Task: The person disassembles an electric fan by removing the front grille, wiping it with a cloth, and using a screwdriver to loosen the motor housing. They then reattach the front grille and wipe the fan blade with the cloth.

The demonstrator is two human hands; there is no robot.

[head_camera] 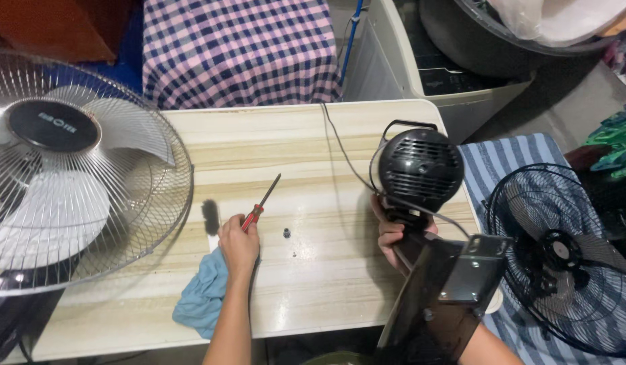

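While bracket (472, 270) hides right hand (388, 236), left hand (238, 242) grips screwdriver (261, 205).

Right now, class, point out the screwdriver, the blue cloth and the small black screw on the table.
screwdriver (262, 205), head view, on its red handle.
blue cloth (201, 294), head view, on its middle fold.
small black screw (286, 233), head view, on its head.

— How many fans?
— Two caged: a silver wire-caged fan (76, 169) left, a black wire-caged fan (563, 257) right. One black plastic fan motor housing (421, 169).
— Tools?
— One red-handled screwdriver (261, 204), one blue cloth (203, 294), two small dark screws (286, 234).
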